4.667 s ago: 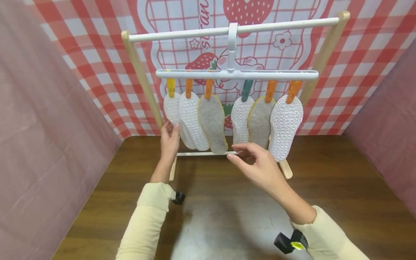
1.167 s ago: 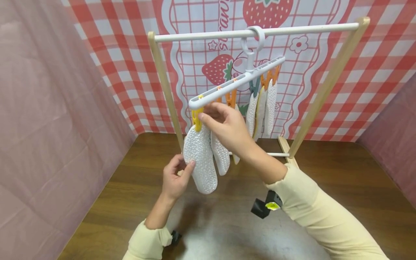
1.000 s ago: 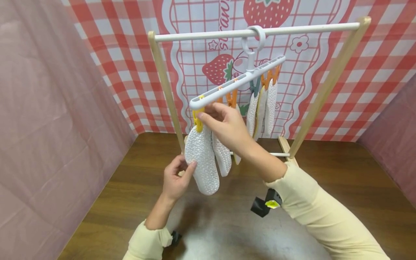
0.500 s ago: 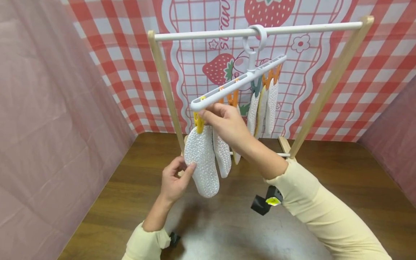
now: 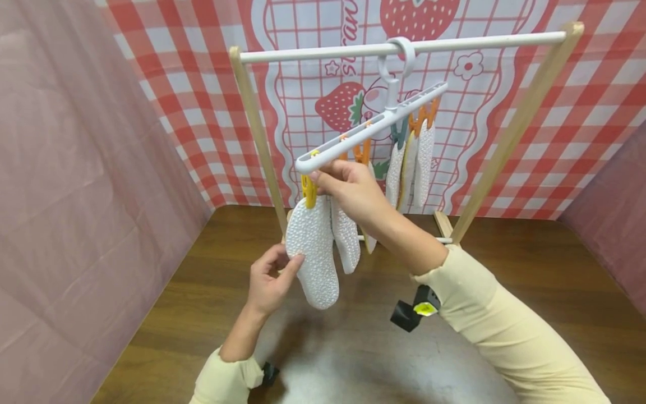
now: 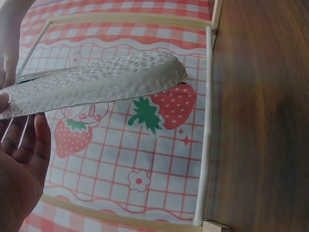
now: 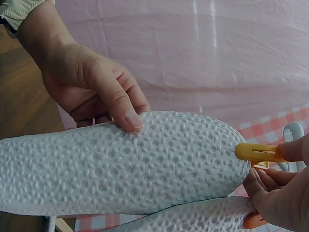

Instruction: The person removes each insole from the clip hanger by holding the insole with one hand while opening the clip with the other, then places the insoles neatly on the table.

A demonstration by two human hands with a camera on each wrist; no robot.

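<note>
A white bumpy insole [image 5: 315,264] hangs from a yellow clothespin [image 5: 309,193] at the near left end of a white hanger [image 5: 353,139]. My left hand [image 5: 268,283] pinches the insole's left edge, thumb on the bumpy face. My right hand [image 5: 353,193] is just under the hanger bar, its thumb and fingers pinching the yellow clothespin [image 7: 260,152]; the right wrist view shows the clothespin still on the insole's end [image 7: 164,164]. Behind it hangs another white insole [image 5: 345,241], its orange clothespin partly covered by my right hand.
The hanger hooks over the white rail [image 5: 313,54] of a wooden rack [image 5: 510,134]. More insoles [image 5: 424,163] hang on orange and teal clothespins at its far end. Below is a brown wooden table [image 5: 545,292], with a checked strawberry cloth [image 5: 166,84] behind.
Since the oldest frame the hanger has swung round, its left end towards me. My right hand has moved up to the yellow clothespin, and my left now pinches the insole. Little moved lately.
</note>
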